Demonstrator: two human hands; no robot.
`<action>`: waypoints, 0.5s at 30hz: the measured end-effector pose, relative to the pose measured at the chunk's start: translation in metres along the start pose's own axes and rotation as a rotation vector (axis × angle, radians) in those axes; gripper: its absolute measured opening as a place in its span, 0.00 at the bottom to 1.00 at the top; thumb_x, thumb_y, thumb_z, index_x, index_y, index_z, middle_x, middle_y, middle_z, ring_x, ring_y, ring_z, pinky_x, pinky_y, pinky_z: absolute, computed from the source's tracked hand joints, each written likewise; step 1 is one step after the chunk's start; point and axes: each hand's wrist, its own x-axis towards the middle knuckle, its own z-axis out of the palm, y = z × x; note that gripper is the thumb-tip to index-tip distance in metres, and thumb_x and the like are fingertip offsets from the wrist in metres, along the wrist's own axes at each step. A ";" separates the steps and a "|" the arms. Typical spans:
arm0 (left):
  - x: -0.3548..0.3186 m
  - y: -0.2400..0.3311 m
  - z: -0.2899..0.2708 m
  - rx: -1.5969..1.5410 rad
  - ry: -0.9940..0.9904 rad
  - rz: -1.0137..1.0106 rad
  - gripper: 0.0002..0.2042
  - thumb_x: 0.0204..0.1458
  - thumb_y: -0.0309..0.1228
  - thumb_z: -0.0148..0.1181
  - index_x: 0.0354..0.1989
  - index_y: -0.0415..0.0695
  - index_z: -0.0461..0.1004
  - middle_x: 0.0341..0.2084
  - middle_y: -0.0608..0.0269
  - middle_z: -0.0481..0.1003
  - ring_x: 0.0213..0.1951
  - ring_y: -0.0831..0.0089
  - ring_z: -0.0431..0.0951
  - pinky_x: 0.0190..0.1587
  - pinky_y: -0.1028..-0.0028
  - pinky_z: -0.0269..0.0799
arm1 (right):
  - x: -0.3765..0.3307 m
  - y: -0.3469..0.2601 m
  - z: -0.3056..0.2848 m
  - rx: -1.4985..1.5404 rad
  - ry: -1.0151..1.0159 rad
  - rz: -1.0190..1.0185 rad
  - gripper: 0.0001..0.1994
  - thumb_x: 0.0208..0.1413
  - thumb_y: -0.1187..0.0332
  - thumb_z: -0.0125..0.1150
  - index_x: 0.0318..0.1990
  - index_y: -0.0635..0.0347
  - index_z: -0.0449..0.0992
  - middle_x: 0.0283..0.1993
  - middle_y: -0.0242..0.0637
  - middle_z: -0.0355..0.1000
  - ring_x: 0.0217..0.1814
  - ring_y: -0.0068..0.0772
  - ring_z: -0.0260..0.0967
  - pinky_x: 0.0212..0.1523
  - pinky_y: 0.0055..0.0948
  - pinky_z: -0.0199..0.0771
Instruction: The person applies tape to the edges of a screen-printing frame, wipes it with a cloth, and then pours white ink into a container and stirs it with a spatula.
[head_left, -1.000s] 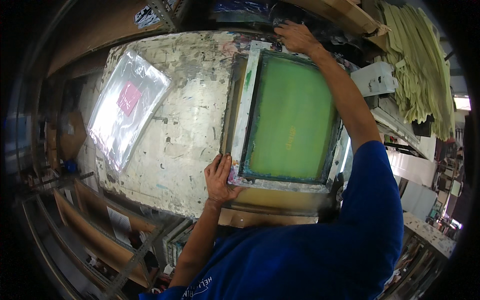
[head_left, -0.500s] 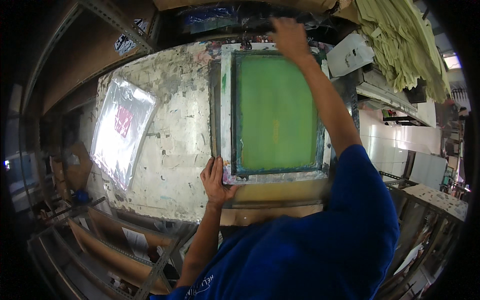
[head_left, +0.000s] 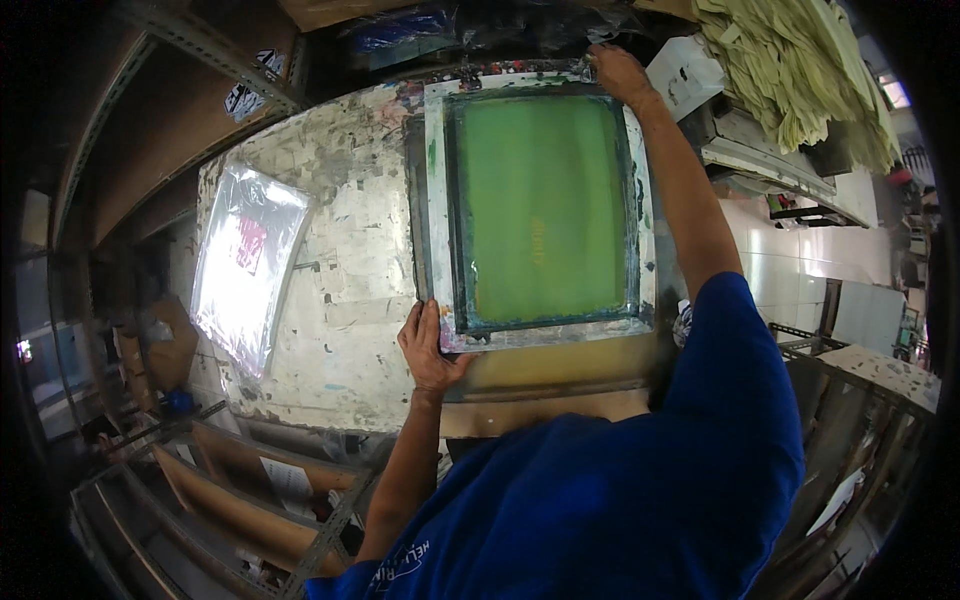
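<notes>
1. One screen-printing frame (head_left: 540, 205), with green mesh and a pale, ink-smeared border, is laid flat on the stained bench (head_left: 340, 290), toward its right half.
2. The frame's near left corner is gripped by the left hand (head_left: 428, 348): the fingers are pressed along the left edge and the thumb is laid over the bottom border, so the grip is closed on the frame.
3. The far right corner of the frame is met by the right hand (head_left: 617, 72), reached out at the end of a fully stretched arm; the fingers are curled over that corner, though how tightly they are pressed together cannot be told.
4. A darker strip of the frame's underside or a second layer is seen along its left edge, just beside the pale border.
5. A clear plastic bag (head_left: 248, 262) with a pink-printed item inside is laid on the left part of the bench, well apart from the frame.
6. A stack of pale yellow cloth pieces (head_left: 800, 70) is piled at the upper right, beyond the bench.
7. A blue shirt (head_left: 620, 490) is worn by the person, filling the lower foreground.
8. Wooden and metal shelving (head_left: 230, 480) is seen below the bench at lower left.
</notes>
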 end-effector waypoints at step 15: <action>0.003 0.007 -0.001 -0.012 0.004 -0.013 0.53 0.40 0.64 0.66 0.67 0.33 0.61 0.60 0.44 0.69 0.64 0.45 0.64 0.62 0.51 0.53 | 0.005 -0.015 0.011 -0.170 0.045 0.017 0.17 0.51 0.67 0.51 0.48 0.52 0.77 0.39 0.46 0.80 0.42 0.52 0.79 0.42 0.51 0.78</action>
